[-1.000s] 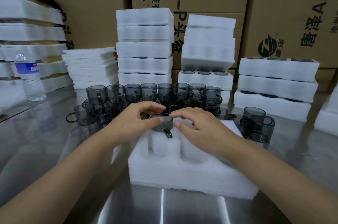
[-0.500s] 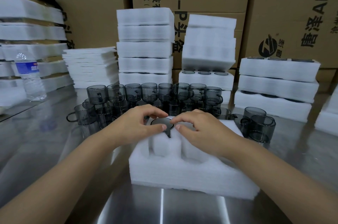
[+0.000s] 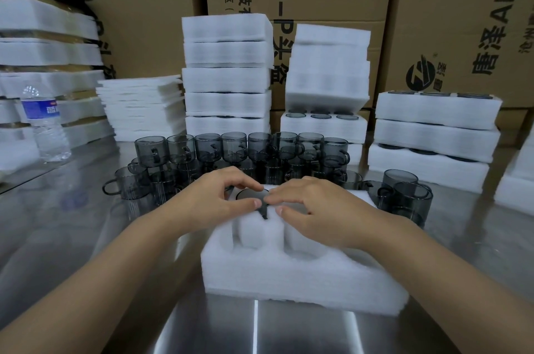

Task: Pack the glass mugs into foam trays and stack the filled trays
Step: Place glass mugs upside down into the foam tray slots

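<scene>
A smoky grey glass mug (image 3: 250,195) sits sunk in a far slot of the white foam tray (image 3: 303,281) on the steel table, its rim about level with the foam and its handle (image 3: 264,213) in the slit. My left hand (image 3: 213,200) pinches the rim between curled index finger and thumb. My right hand (image 3: 320,209) lies over the mug's right side and the foam, fingers fairly straight and pressing down. The tray's near slots look empty; the slots under my right hand are hidden.
Several loose grey mugs (image 3: 234,147) stand in rows just behind the tray, with a few more (image 3: 410,194) at its right. Stacks of foam trays (image 3: 228,79) (image 3: 433,134) line the back before cardboard boxes. A water bottle (image 3: 47,125) stands at left.
The mug has gone down into the slot, from standing well above the foam to rim level. Both hands have sunk with it and closed in over the rim.
</scene>
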The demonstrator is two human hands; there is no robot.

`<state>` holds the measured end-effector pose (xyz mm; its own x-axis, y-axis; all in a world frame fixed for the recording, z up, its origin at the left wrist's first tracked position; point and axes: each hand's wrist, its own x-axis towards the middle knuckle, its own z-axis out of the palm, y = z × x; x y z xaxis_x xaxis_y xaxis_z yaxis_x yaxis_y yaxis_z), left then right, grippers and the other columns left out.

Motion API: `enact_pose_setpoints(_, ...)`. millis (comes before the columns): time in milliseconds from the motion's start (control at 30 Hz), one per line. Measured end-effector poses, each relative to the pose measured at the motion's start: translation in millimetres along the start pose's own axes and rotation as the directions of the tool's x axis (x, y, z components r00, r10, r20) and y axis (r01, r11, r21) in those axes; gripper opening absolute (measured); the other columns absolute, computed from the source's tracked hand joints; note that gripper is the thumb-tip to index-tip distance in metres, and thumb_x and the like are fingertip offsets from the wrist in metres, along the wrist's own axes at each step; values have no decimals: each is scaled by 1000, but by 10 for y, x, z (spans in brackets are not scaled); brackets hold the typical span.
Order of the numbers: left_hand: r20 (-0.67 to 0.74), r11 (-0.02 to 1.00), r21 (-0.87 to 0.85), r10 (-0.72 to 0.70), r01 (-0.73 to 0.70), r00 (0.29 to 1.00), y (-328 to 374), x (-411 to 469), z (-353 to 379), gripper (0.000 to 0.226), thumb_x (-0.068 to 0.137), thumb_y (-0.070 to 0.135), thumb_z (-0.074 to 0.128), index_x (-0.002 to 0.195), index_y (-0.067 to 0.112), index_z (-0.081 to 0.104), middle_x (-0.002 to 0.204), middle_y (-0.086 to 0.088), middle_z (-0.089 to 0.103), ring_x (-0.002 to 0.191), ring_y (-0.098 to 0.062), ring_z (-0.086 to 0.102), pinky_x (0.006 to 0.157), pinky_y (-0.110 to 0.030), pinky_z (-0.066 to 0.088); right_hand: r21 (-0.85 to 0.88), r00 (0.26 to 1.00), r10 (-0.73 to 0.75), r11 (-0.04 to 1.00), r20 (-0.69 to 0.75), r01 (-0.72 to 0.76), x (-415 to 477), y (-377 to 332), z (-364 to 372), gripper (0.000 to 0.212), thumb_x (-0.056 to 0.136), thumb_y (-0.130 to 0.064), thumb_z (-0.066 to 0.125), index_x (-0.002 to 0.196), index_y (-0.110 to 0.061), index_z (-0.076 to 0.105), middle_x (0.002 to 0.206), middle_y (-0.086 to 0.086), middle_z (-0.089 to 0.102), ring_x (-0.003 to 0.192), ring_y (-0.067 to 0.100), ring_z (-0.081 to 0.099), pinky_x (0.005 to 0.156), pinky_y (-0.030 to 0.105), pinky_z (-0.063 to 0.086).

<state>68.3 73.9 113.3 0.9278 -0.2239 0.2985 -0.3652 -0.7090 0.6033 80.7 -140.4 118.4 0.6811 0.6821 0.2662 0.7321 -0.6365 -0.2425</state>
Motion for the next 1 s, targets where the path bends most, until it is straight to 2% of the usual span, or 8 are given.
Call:
enact_pose_setpoints(133,-1,1000,-7,-9,9,1000,3,1,3,21,82,36,71,103,36,69,105,16,58,95,-1,56,78,-15,40,46,1000,-5,999,-27,6,5,14,9,33,98,-31,45,129,-34,57,135,-21,50,120,-6,37,87,-6,16)
enact_pose_setpoints(233,0,1000,10,-3,3,1000,12,-1,0,22,82,36,70,105,35,69,107,15,59,95,-1,56,77,-12,40,82,999,10,997,-49,-6,12,27,29,31,98,-32,45,126,-34,60,132,-21,52,115,-7,41,84,-9,18)
enact_pose_setpoints(500,8,1000,19,-9,9,1000,33,-8,-7,22,83,36,69,105,35,69,108,16,58,95,3,55,78,-12,39,227,996,35,974,-86,-15,53,69,-9,25,95,-35,51,115,-36,66,114,-27,58,107,-9,47,90,8,32)
enact_pose_setpoints(567,9,1000,18,-11,11,1000,34,-9,-4,21,84,36,69,104,36,69,108,16,57,97,2,55,79,-14,40,282,958,100,959,-268,-21,121,178,-76,24,93,-28,56,112,-31,69,108,-25,58,105,-7,49,92,14,38)
enact_pose_setpoints(667,8,1000,7,-21,21,1000,44,-23,0,20,84,37,68,103,37,69,107,18,57,95,0,55,77,-15,39,303,835,285,941,-471,-151,240,436,-147,31,93,-21,55,123,-26,61,122,-11,56,119,9,47,102,26,36)
enact_pose_setpoints(800,11,1000,14,-24,24,1000,56,-26,-1,20,84,38,68,103,37,69,106,18,56,89,2,53,71,-11,36,183,854,400,916,-333,-358,308,795,-184,57,94,-15,48,147,-24,31,128,-9,50,115,20,46,96,32,38)
enact_pose_setpoints(867,12,1000,11,-26,26,1000,62,-25,-1,20,84,37,68,104,36,69,106,16,56,89,-1,53,70,-11,36,105,867,414,910,-278,-401,339,895,-219,62,95,-13,45,150,-26,20,149,-3,35,130,23,38,103,36,35)
enact_pose_setpoints(1000,11,1000,10,-28,28,1000,76,-30,2,21,84,35,69,105,33,70,108,12,56,96,-7,55,74,-12,38,13,864,430,897,-260,-443,416,952,-234,61,94,-9,46,150,-19,23,150,7,34,134,28,33,108,39,33)
